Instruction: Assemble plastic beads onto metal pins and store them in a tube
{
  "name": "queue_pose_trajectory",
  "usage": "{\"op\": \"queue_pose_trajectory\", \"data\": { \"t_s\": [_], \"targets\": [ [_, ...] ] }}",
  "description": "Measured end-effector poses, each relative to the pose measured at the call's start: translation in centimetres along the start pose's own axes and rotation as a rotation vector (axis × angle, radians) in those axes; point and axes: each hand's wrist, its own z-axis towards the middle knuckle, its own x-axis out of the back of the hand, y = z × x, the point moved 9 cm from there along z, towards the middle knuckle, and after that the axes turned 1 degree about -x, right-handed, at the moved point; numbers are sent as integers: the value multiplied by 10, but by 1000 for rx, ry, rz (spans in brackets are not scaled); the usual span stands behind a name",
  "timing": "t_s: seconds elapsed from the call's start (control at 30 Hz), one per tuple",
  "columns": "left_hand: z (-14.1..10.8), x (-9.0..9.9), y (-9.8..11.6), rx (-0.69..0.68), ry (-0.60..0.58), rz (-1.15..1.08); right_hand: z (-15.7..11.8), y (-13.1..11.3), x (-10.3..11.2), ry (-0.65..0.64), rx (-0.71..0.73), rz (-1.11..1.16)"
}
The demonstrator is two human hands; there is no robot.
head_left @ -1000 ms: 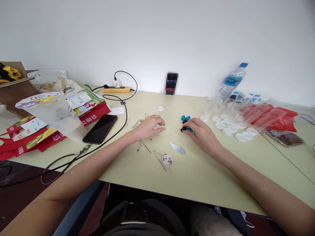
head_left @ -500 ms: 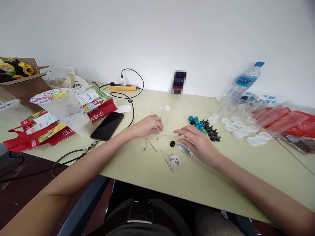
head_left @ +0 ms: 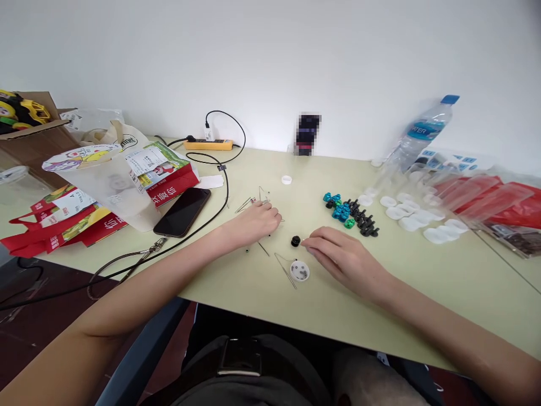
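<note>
My left hand (head_left: 261, 221) rests palm down among thin metal wire pieces (head_left: 244, 204) on the table, its fingers curled; what they hold, if anything, is hidden. My right hand (head_left: 338, 251) has thumb and forefinger pinched together just right of a small black spool-like part (head_left: 295, 241); anything between the tips is too small to name. Below the spool sits a round white dish (head_left: 300, 271) with several tiny metal bits, and a thin needle-like rod (head_left: 285, 272) lies at its left. Blue and green parts (head_left: 340, 212) and black parts (head_left: 361, 219) lie beyond my right hand.
On the left are a black phone (head_left: 182, 212), a plastic cup (head_left: 127, 194), red packaging (head_left: 169, 189) and a cable. A power strip (head_left: 209, 145) stands at the wall. White discs (head_left: 416, 215), a water bottle (head_left: 425, 135) and clear tubes lie right. A white cap (head_left: 286, 180) lies centrally.
My left hand has turned palm down and shifted slightly over the wires. My right hand has moved slightly down, and its fingers have closed into a pinch; the silver strip beside it is hidden now.
</note>
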Motion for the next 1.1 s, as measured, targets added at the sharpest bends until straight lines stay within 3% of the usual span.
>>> {"op": "queue_pose_trajectory", "data": {
  "t_s": [0.1, 0.23, 0.37, 0.47, 0.57, 0.77, 1.1],
  "targets": [
    [0, 5, -16, 130, 6, -193, -2, -17, -8, -64, 60, 21],
    [-4, 12, -39, 346, 155, -790, -6, -38, -19, -83, 161, -46],
    [-3, 5, -42, 383, 324, -1411, -13, -56, -29, 3, 262, -336],
    [-2, -1, -39, 408, 412, -1666, -16, -65, -38, 9, 285, -471],
    [0, -2, -31, 408, 446, -1774, -18, -68, -43, 0, 289, -517],
    [7, -9, -10, 388, 356, -1794, -19, -69, -45, -49, 346, -492],
    [6, -9, -8, 400, 387, -1720, -19, -68, -39, -33, 328, -394]
  ]
}}
